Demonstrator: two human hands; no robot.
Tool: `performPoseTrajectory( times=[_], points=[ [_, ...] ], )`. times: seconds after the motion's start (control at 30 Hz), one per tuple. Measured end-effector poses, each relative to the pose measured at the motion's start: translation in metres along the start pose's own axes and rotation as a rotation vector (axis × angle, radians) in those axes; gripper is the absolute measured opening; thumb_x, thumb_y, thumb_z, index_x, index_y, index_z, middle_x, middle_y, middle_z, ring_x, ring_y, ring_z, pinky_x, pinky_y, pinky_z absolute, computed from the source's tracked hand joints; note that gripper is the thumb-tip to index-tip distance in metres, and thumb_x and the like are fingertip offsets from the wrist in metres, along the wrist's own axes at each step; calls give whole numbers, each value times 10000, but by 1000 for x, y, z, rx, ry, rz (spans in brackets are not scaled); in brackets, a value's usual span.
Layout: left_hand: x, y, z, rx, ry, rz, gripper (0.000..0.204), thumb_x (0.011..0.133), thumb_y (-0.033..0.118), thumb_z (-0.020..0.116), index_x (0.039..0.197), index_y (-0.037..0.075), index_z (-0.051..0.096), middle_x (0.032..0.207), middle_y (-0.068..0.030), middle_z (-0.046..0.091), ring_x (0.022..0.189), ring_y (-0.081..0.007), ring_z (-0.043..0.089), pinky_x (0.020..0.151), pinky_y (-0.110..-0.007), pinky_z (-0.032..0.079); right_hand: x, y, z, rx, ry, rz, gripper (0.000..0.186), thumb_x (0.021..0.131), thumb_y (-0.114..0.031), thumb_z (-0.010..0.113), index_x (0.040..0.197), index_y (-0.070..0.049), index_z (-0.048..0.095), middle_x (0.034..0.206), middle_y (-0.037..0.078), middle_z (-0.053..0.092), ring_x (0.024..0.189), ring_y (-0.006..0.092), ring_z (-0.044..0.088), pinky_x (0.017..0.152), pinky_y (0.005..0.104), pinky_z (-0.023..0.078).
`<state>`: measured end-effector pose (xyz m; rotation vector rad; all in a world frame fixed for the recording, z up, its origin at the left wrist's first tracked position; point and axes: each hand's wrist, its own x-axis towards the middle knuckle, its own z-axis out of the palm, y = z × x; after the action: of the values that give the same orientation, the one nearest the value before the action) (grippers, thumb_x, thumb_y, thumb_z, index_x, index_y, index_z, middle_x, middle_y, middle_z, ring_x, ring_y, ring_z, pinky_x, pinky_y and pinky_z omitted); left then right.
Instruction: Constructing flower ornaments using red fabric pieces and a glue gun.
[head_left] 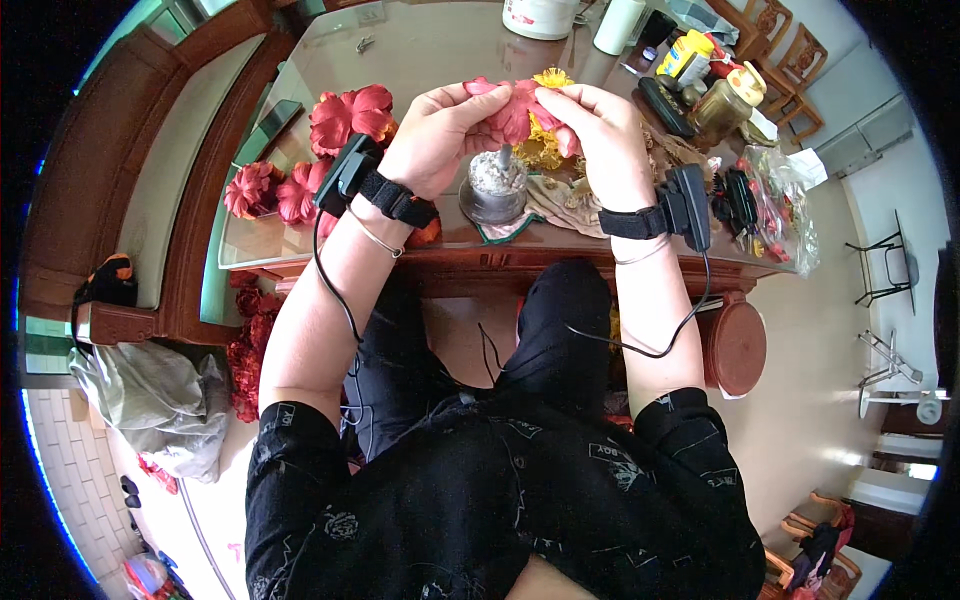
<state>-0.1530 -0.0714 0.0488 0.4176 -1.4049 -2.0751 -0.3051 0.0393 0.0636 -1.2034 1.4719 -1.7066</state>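
Between my two hands, above the table, is a red artificial flower. My left hand pinches its petals on the left side. On the right side, the thumb and fingers of my right hand pinch its edge. Below the flower stands a grey metal pot with whitish crumbly material heaped in it. Yellow flower centres lie just behind and beside the held petals, partly hidden. To the left of my left hand sit finished-looking red flowers on the tabletop.
A beige cloth lies right of the pot. Farther right are a yellow-labelled bottle, a jar and a clear plastic bag. A white tub stands at the back. A phone lies at the left edge.
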Motion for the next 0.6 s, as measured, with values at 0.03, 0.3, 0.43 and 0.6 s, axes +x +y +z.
performPoseTrajectory(
  times=[0.03,0.3,0.43,0.6],
  points=[
    [1,0,-2,0,-7,0,158,920,160,595,993,26,635,938,-47,672,801,-112,656,693,-259,565,0,0,1,4,-2,2,190,861,-193,663,830,-5,661,608,-25,561,501,27,485,466,178,367],
    [-4,-8,-4,112,55,-53,146,911,188,617,954,53,651,859,-10,664,710,-73,619,627,-210,510,-4,7,0,-87,-37,34,193,878,-182,642,905,8,663,663,-33,565,536,21,472,498,173,362],
    [-8,-12,-4,102,61,-75,131,901,191,631,904,63,659,784,10,649,622,-54,582,587,-200,493,-6,19,-1,-89,-59,51,189,884,-179,635,897,8,657,657,-37,560,530,23,467,493,180,360],
    [-7,-17,-4,157,97,-58,144,889,195,645,864,54,662,721,6,638,546,-52,555,526,-189,466,-10,34,5,-17,-45,85,174,891,-173,625,869,-2,652,627,-44,537,501,24,446,477,181,348]
  ],
)
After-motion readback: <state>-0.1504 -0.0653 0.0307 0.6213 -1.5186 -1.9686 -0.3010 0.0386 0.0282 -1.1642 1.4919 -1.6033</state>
